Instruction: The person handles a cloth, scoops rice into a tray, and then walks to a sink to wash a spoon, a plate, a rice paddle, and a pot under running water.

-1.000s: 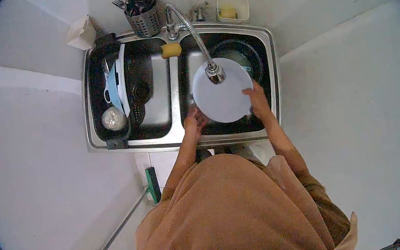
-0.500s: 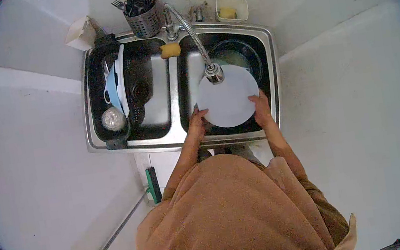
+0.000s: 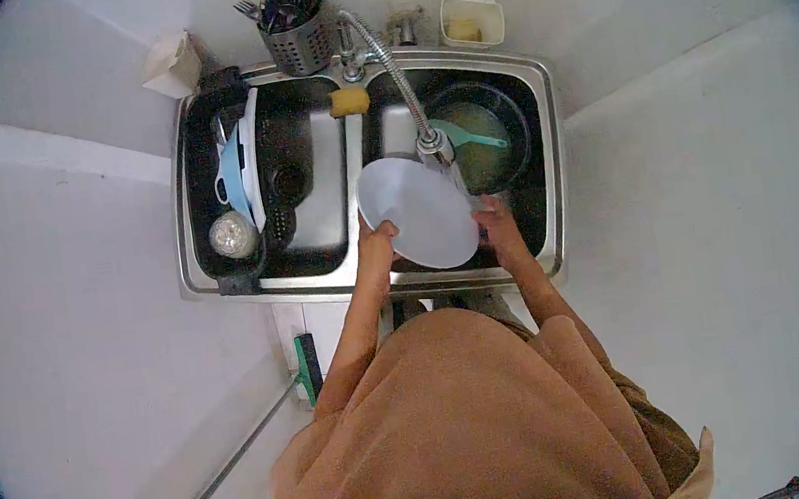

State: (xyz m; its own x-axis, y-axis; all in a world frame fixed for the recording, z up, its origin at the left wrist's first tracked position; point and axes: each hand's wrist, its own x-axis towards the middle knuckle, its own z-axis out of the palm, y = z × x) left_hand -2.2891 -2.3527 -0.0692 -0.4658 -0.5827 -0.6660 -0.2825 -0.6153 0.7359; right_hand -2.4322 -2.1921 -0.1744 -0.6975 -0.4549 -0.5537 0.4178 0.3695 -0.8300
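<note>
A white plate (image 3: pixel 418 212) is tilted over the right sink basin, below the tap head (image 3: pixel 435 147). My left hand (image 3: pixel 377 248) grips its left edge, thumb on the upper face. At the plate's right edge is my right hand (image 3: pixel 498 229), slightly blurred, with its fingers around the rim. Water seems to run from the tap head behind the plate. Behind my right hand, a dark round pan (image 3: pixel 517 128) in the basin holds cloudy liquid and a light green utensil (image 3: pixel 473 135).
A black rack (image 3: pixel 240 284) in the left basin holds plates (image 3: pixel 253 163) and a glass (image 3: pixel 233 235). A yellow sponge (image 3: pixel 350 102) lies on the divider. Behind stand a cutlery holder (image 3: pixel 299 49) and a white container (image 3: pixel 471 21). A green-headed brush (image 3: pixel 308 367) is at lower left.
Both hands have moved left with the plate, which is now tilted and clear of the pan. More of the pan and the green utensil shows.
</note>
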